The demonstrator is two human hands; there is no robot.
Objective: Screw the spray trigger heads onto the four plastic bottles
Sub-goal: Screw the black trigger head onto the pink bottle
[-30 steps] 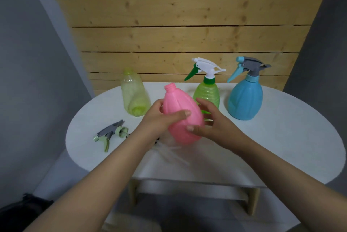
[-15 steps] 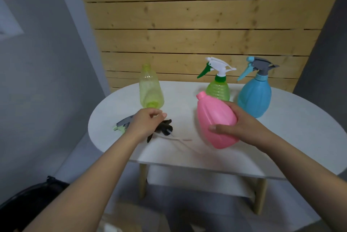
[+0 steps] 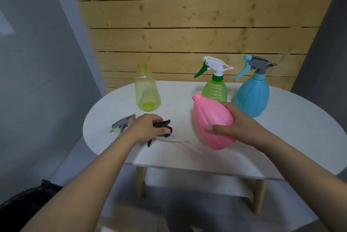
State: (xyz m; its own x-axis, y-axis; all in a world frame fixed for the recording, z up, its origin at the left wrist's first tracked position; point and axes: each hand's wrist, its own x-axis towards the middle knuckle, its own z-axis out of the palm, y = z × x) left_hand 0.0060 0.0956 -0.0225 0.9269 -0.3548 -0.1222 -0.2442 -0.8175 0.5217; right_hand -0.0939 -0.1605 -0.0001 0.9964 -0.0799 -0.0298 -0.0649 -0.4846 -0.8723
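Pink bottle (image 3: 213,122) sat tilted in the right hand (image 3: 237,124), neck up and bare, ready for a head. Left hand (image 3: 145,128) closed over the black trigger (image 3: 163,125) on the table (image 3: 281,119); grey trigger (image 3: 122,124) waited beside it.

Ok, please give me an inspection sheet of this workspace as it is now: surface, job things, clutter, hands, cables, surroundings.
Surface: white rounded table on wooden legs.
Job's things: pink bottle without head, tilted, held off the table; yellow-green bottle upright, without head; green bottle and blue bottle upright, heads fitted; black trigger head with clear dip tube lying on the table; grey and green trigger head lying at the left edge.
Clutter: nothing seen.
Hands: left hand closed on the black trigger head; right hand gripping the pink bottle.
Cables: nothing seen.
Surroundings: wooden plank wall, grey walls, dark object on the floor at the left.
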